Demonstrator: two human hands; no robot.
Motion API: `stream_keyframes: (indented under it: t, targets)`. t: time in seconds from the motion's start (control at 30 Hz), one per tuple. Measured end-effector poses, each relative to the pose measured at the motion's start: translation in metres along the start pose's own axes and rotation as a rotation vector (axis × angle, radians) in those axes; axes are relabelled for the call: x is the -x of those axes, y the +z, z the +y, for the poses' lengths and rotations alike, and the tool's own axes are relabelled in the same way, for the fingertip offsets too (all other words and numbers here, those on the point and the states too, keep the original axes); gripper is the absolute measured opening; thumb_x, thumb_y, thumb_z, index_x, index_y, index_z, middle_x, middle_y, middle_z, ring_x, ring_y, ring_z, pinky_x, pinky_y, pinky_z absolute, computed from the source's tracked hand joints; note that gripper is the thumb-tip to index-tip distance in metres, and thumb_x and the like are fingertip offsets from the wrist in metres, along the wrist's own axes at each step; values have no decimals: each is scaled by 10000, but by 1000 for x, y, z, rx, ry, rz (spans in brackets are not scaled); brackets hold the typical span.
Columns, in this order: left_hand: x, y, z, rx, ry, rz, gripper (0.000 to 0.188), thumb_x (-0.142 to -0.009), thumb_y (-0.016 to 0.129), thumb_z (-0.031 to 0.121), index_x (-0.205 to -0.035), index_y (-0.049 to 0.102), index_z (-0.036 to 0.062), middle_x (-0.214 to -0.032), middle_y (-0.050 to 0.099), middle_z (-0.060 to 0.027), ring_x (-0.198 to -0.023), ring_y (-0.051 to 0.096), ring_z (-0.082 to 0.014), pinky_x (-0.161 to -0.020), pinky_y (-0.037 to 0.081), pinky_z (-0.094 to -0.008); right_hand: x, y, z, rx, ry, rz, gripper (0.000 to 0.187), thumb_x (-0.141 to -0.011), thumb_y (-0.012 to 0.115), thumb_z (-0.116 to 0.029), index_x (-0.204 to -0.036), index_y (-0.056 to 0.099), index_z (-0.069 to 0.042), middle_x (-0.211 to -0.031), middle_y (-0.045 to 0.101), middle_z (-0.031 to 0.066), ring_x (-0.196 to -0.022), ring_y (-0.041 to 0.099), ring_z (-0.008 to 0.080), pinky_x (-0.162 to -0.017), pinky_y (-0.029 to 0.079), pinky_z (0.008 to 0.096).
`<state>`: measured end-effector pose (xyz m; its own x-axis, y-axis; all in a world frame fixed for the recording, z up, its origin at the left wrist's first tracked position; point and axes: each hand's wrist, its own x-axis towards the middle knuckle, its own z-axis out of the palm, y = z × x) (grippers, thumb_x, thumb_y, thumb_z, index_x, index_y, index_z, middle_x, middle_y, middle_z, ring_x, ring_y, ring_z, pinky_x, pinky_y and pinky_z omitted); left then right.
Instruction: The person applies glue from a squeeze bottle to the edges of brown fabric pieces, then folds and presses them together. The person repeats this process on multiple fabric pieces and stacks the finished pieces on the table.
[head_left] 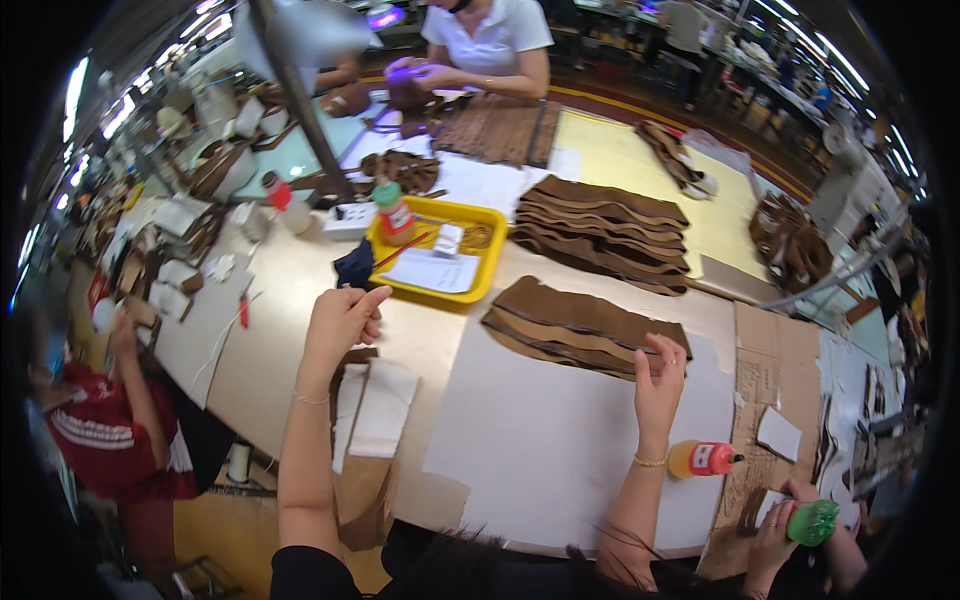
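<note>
My left hand (345, 320) hovers over the table just in front of a yellow tray (486, 285), fingers loosely bent and apart, with nothing visible in it. To the right, my right hand (660, 385) is raised with thumb and fingers apart, also holding nothing that I can see. It is at the right end of a small fanned stack of brown strips (570, 315), which lies at the far edge of a large white sheet (540, 430); whether it touches them I cannot tell. Behind them lies a larger row of brown strips (600, 230).
A bottle with a red top (705, 459) stands right of my right forearm. The tray holds a green-capped bottle (393, 215) and papers. Brown and white pieces (375, 410) lie beside my left forearm. A co-worker's hands (770, 540) hold a green bottle (813, 522); another person (490, 45) works opposite.
</note>
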<state>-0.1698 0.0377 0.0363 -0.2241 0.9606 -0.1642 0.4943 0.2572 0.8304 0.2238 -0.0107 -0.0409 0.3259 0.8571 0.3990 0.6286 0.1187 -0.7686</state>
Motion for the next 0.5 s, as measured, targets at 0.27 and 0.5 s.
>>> stream_keyframes:
  t: [0.27,0.5]
  targets:
    - [74,-39,-101,-121,-31,114,282,-761,690,230,-719,634,-43,-660,627,-123,-587,603,-159,-536,478,-274,60,43,-51,-303,108,-452,183,-829,607,-113,-998,614,-43,-906,586,61,-788,581,157,-661,472,262]
    - [104,9,-106,-533,-20,192,364,-681,744,193,-924,601,-37,-762,629,-156,-679,610,-239,-634,477,-317,111,68,-92,-375,1,-892,208,-849,592,-170,-1006,614,-35,-932,606,93,-807,602,187,-690,482,281]
